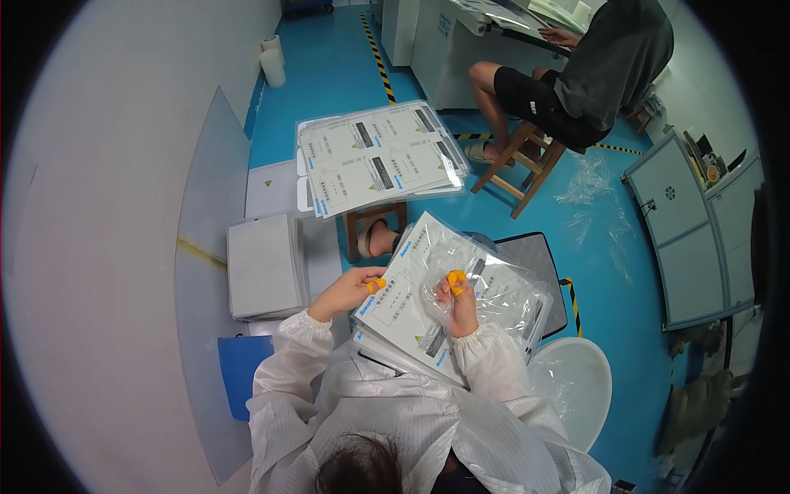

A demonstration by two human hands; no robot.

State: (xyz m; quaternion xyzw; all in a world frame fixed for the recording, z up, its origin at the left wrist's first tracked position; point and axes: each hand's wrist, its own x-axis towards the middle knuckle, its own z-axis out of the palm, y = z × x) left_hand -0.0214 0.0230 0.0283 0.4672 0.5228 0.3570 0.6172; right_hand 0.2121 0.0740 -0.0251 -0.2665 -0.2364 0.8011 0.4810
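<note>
A stack of white printed sheets [393, 298] lies on my lap, slanted, with blue marks, dark label blocks and a yellow triangle on its top face. My left hand [344, 293] is at the left edge of the stack, its thumb in a yellow finger cot on top and its fingers closed round the edge. Over the middle of the sheets my right hand [461, 306], also with a yellow finger cot, is closed on crumpled clear plastic film [512, 295]. The film spreads over the right part of the stack and hides some of the print.
Ahead, more printed sheets [350, 169] lie on a wooden stool [352, 235]. Left stands a pale stack [265, 267] beside a blue bin [245, 370]. At right are a white tub [597, 383] and loose film [588, 185]. A person [613, 82] sits on a stool [527, 169].
</note>
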